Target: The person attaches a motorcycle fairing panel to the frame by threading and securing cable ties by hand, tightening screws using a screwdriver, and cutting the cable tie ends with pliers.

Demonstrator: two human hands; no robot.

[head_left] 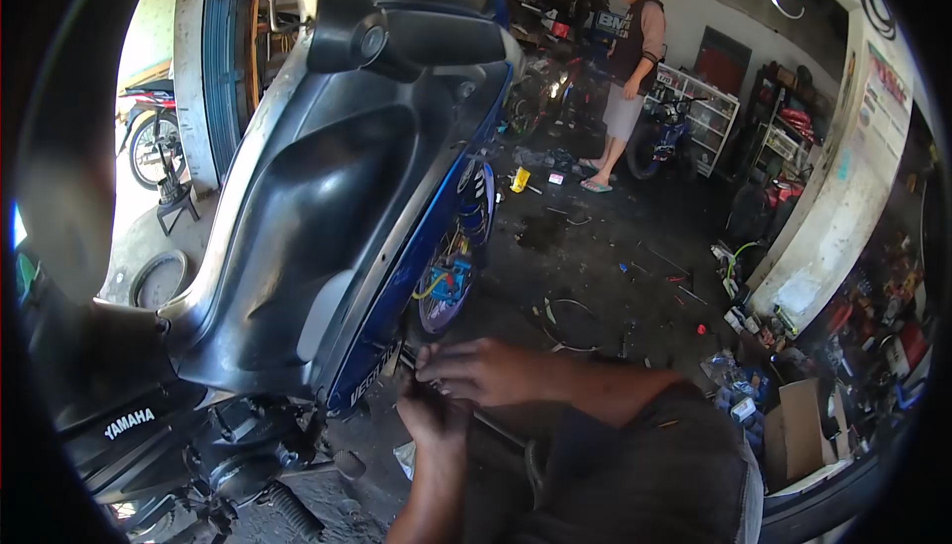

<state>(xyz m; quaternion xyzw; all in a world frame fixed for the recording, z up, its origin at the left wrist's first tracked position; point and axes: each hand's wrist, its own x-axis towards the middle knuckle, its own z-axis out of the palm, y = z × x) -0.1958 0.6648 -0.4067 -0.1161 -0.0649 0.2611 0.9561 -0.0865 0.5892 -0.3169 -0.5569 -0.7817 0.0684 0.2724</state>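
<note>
The fingers of the 2 hands meet low in the middle of the frame, the right hand [466, 369] coming in from the right and the left hand [433, 413] up from the bottom edge. All are curled close; I can't tell whether they grasp anything. They are just beside the blue side panel [397, 291] of a motorcycle [327, 197], which fills the left and centre of the frame. A rod [501, 429] slants below them.

Beyond the panel, at frame centre, I see 1 wheel [433, 321] with 1 blue part [453, 283] near its middle.

At lower right, 1 cardboard box [796, 430] has its flaps up, contents hidden, among clutter too jumbled to count. At upper right, 1 white cabinet [706, 108] holds shelved items too small to name. Beside it is 1 small motorbike [657, 142], near 1 person [630, 48] in 2 flip-flops [596, 186]. 1 yellow packet [520, 179] lies at upper centre; at left, 1 tyre [161, 278] lies flat.
</note>
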